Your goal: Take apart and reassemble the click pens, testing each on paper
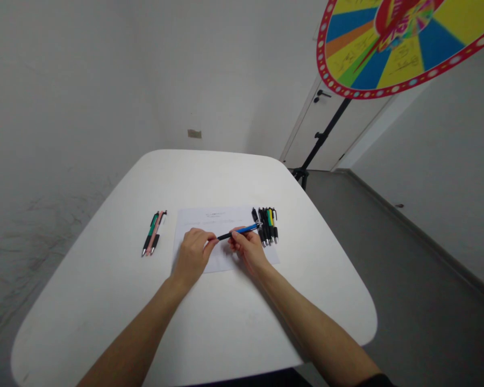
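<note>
Both my hands hold one blue pen [242, 231] with a black grip, level above a sheet of paper [226, 220]. My left hand [193, 255] pinches its black tip end. My right hand [246, 248] is closed round the blue barrel. The sheet lies on a white table [210, 322] and carries faint lines of writing. A row of several pens [267, 226], black with one yellow and green, lies just right of my right hand at the sheet's right edge. Three pens [154, 233], green, pink and white, lie left of the sheet.
A colourful prize wheel [403, 43] on a black stand [318, 142] rises beyond the table's far right corner. A white door [326, 121] is behind it. White walls close in left and behind; grey floor [407, 269] lies to the right.
</note>
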Tool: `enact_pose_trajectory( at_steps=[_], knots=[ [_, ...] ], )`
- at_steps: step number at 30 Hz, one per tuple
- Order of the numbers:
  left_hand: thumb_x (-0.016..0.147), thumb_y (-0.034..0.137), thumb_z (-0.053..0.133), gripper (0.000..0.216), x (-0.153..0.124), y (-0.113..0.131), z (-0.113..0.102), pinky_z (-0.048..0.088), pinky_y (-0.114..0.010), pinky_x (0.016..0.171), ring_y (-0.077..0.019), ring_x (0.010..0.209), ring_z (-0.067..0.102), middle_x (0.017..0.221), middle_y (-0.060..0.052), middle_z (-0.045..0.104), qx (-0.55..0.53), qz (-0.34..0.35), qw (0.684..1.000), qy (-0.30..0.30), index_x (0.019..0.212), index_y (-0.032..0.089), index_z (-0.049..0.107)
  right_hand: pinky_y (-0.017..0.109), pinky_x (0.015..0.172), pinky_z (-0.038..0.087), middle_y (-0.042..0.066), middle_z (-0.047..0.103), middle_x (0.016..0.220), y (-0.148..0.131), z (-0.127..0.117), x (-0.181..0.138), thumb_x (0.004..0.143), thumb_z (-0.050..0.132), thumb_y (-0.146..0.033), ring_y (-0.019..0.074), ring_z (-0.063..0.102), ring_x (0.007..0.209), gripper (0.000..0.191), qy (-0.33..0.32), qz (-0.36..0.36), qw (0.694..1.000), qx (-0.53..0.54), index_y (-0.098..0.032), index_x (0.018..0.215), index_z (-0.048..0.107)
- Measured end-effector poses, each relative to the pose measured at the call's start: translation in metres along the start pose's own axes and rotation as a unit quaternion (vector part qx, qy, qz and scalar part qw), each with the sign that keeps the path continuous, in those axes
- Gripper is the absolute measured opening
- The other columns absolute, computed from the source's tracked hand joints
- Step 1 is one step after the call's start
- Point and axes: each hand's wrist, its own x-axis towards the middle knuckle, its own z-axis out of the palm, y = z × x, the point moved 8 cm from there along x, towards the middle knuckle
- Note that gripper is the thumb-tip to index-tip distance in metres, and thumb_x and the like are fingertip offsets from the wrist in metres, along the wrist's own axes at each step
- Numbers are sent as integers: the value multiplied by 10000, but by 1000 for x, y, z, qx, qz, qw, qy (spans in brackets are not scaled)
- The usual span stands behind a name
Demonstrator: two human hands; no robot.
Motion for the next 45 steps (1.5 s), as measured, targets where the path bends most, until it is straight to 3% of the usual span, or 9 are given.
enact_pose_trajectory(
  at_steps=[4, 11, 18, 21, 24, 28, 34, 45],
  knots=[
    [885, 251, 604, 61, -2, -1, -3, 476, -321, 749, -181, 807, 599, 810, -22, 660, -31, -10, 999, 27, 915, 198, 601, 216, 466, 423, 12, 653, 585, 2, 4, -2, 598, 832, -364, 103, 549, 501, 333, -16, 29, 999, 30, -150, 781, 654],
    [807, 388, 696, 314, -2, -7, -7, 457, -365, 794, -227, 884, 611, 933, -64, 689, 21, -17, 999, 22, 1023, 193, 580, 191, 456, 444, 8, 646, 581, 2, 1, -2, 583, 856, -340, 89, 552, 491, 343, -7, 46, 997, 64, -146, 775, 648],
    [819, 288, 641, 143, -5, -38, 0, 415, -391, 728, -279, 862, 588, 857, -80, 678, 162, -59, 981, -89, 908, 176, 628, 168, 441, 440, 4, 644, 581, 2, -6, 0, 571, 869, -335, 77, 547, 486, 369, 20, 52, 995, 84, -145, 776, 628],
    [831, 239, 594, 70, -9, -48, 8, 406, -380, 689, -268, 805, 588, 803, -79, 673, 175, -64, 974, -130, 826, 178, 630, 159, 445, 435, 7, 647, 582, 1, -5, -1, 562, 873, -340, 70, 545, 486, 374, 16, 50, 995, 86, -140, 769, 633],
    [833, 204, 559, 85, -9, -47, 10, 418, -373, 697, -248, 785, 588, 780, -72, 671, 134, -72, 979, -133, 783, 183, 626, 166, 444, 436, 8, 647, 581, 1, -5, -1, 567, 869, -334, 73, 544, 480, 361, 13, 47, 995, 85, -137, 763, 637],
    [827, 261, 569, 103, -4, -47, 2, 470, -343, 741, -196, 773, 607, 812, -45, 690, -37, -150, 985, -82, 828, 192, 645, 188, 438, 447, 9, 651, 589, 1, -5, 0, 579, 863, -325, 88, 553, 484, 339, 12, 43, 996, 82, -148, 762, 639],
    [745, 365, 646, 185, -6, -53, 5, 501, -285, 687, -160, 714, 631, 766, -25, 707, -239, -276, 931, -25, 788, 187, 674, 199, 459, 466, 17, 665, 599, 0, -2, -1, 565, 869, -331, 101, 574, 511, 348, 3, 41, 996, 78, -157, 769, 648],
    [698, 358, 690, 191, -10, -50, 15, 486, -272, 668, -147, 683, 621, 734, -19, 697, -293, -294, 910, -22, 761, 178, 676, 190, 484, 469, 21, 676, 620, -1, 1, -2, 563, 866, -343, 95, 582, 526, 369, -3, 32, 997, 75, -151, 794, 650]
  ],
)
